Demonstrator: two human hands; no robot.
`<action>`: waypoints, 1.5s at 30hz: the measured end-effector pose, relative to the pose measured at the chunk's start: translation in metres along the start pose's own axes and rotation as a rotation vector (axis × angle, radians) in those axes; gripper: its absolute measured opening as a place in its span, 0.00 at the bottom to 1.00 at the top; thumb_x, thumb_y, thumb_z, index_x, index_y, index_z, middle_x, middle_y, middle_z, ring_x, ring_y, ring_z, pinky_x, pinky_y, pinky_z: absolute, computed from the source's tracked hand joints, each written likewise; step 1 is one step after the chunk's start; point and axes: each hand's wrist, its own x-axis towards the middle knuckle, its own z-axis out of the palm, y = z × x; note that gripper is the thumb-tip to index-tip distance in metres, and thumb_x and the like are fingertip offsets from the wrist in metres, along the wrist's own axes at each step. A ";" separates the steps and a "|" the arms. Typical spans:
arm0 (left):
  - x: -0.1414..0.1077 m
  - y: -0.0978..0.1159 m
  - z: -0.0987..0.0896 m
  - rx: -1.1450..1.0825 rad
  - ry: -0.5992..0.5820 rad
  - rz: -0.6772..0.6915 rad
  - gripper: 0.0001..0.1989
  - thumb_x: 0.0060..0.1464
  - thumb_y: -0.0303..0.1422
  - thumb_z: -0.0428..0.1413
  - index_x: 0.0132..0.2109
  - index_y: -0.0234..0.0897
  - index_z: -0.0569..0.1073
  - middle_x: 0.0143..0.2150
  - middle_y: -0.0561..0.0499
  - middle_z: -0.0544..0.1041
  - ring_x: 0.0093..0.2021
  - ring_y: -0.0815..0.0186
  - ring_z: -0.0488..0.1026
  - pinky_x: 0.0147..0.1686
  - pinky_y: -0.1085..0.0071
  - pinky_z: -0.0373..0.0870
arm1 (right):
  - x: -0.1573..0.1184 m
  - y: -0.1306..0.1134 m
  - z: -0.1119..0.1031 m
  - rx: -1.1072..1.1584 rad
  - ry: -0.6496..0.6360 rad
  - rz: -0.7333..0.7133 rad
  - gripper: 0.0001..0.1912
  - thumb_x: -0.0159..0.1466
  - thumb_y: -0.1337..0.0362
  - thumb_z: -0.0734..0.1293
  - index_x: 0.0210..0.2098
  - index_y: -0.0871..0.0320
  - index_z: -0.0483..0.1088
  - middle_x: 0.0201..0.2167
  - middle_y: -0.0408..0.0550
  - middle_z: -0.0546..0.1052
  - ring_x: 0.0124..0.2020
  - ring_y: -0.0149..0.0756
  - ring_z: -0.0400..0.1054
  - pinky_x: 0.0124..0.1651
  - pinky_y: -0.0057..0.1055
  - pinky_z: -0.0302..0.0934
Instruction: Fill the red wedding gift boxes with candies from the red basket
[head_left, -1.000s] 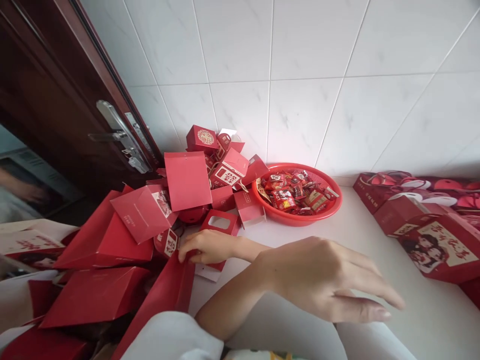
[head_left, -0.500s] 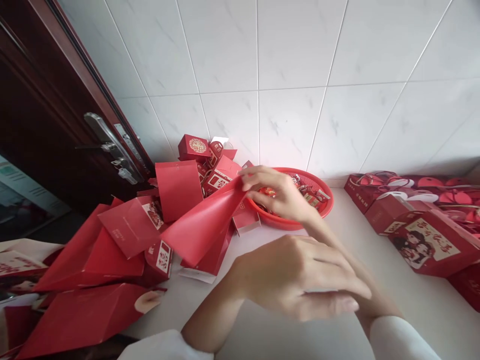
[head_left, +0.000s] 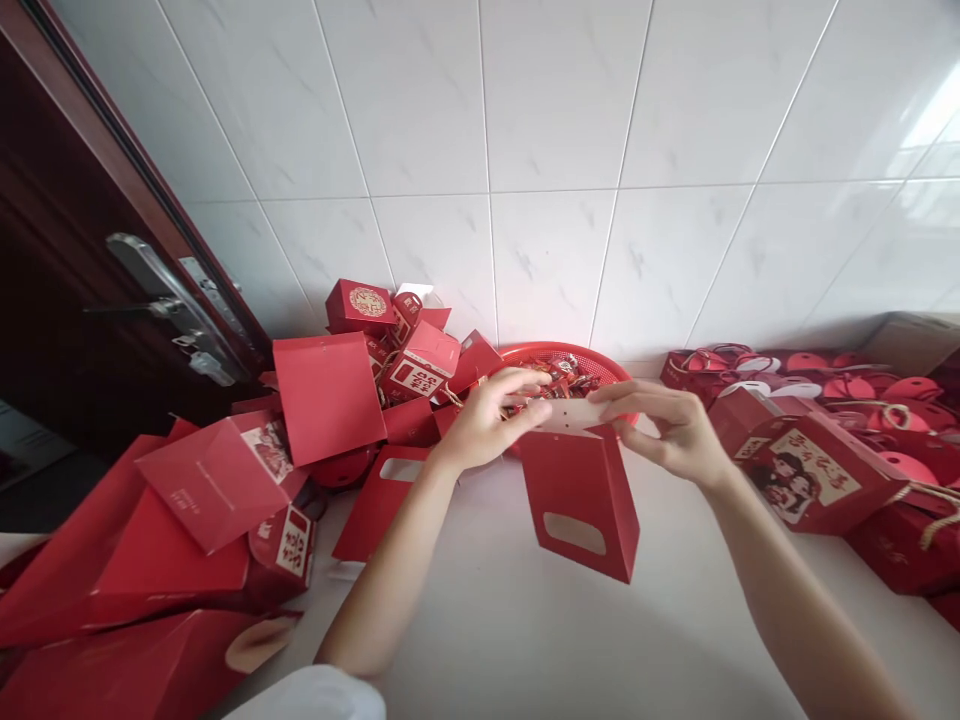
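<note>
Between my two hands hangs a red paper box (head_left: 577,500) with an oval cut-out low on its face and a pale flap at its top. My left hand (head_left: 499,415) pinches the left end of the flap. The right end of that flap is in the fingers of my right hand (head_left: 664,425). Behind the hands, partly hidden by them, a red basket (head_left: 622,376) of wrapped sweets (head_left: 562,372) stands against the wall. Another red box with an oval cut-out (head_left: 379,500) lies left of my left forearm.
Red boxes (head_left: 330,395) are heaped on the left, near a dark door with a metal handle (head_left: 169,305). Packed red boxes with cord handles (head_left: 817,470) line the right side of the white surface (head_left: 510,620). A tiled wall (head_left: 551,265) rises behind.
My hands were crossed, one at a large red sheet-like piece. They are now apart, side by side, holding a red box between them. The view has shifted to the right.
</note>
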 end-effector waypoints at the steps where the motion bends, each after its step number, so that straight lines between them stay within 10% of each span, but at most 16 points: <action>1: 0.002 -0.005 0.005 0.042 -0.088 -0.035 0.23 0.59 0.42 0.61 0.58 0.39 0.75 0.61 0.43 0.76 0.61 0.55 0.73 0.58 0.60 0.73 | -0.002 0.003 0.006 0.005 -0.019 0.009 0.08 0.61 0.69 0.67 0.34 0.53 0.79 0.42 0.50 0.83 0.45 0.43 0.78 0.47 0.39 0.73; 12: -0.002 -0.028 0.002 0.088 -0.180 -0.198 0.13 0.61 0.39 0.57 0.44 0.36 0.81 0.47 0.46 0.84 0.50 0.56 0.79 0.51 0.64 0.74 | -0.024 0.031 0.030 0.302 0.040 0.279 0.04 0.61 0.63 0.71 0.30 0.54 0.80 0.41 0.52 0.82 0.42 0.42 0.77 0.41 0.37 0.74; 24: -0.001 -0.041 0.002 -0.162 -0.511 -0.330 0.10 0.59 0.36 0.59 0.44 0.34 0.79 0.41 0.47 0.81 0.41 0.65 0.76 0.42 0.71 0.69 | -0.025 0.034 0.024 0.530 -0.260 0.503 0.15 0.62 0.51 0.73 0.34 0.58 0.79 0.37 0.52 0.81 0.37 0.38 0.76 0.42 0.34 0.73; 33: -0.001 -0.029 0.004 -0.154 -0.465 -0.185 0.12 0.61 0.37 0.59 0.47 0.37 0.82 0.48 0.44 0.83 0.49 0.59 0.78 0.50 0.66 0.72 | 0.002 0.067 -0.004 -0.106 0.049 0.506 0.10 0.62 0.57 0.70 0.35 0.57 0.78 0.37 0.52 0.83 0.37 0.42 0.77 0.41 0.36 0.70; 37: -0.001 -0.026 0.008 -0.163 -0.429 -0.177 0.16 0.62 0.39 0.59 0.54 0.40 0.80 0.56 0.45 0.80 0.58 0.57 0.75 0.57 0.64 0.69 | 0.010 0.089 0.008 -0.473 -0.144 0.666 0.01 0.56 0.68 0.70 0.29 0.56 0.74 0.27 0.47 0.79 0.29 0.38 0.72 0.29 0.30 0.59; 41: 0.001 -0.029 0.010 -0.241 -0.381 -0.217 0.23 0.63 0.45 0.57 0.59 0.39 0.76 0.56 0.43 0.80 0.58 0.57 0.75 0.57 0.63 0.70 | 0.016 0.096 0.030 -0.436 -0.251 0.676 0.09 0.51 0.74 0.68 0.30 0.56 0.73 0.27 0.43 0.78 0.28 0.35 0.70 0.29 0.27 0.58; 45: 0.011 -0.044 0.007 -0.253 -0.318 -0.241 0.23 0.64 0.46 0.55 0.56 0.34 0.77 0.49 0.41 0.82 0.52 0.58 0.78 0.56 0.61 0.72 | 0.023 0.101 0.046 -0.219 -0.055 0.625 0.07 0.55 0.70 0.67 0.34 0.57 0.75 0.32 0.45 0.80 0.34 0.36 0.73 0.36 0.29 0.65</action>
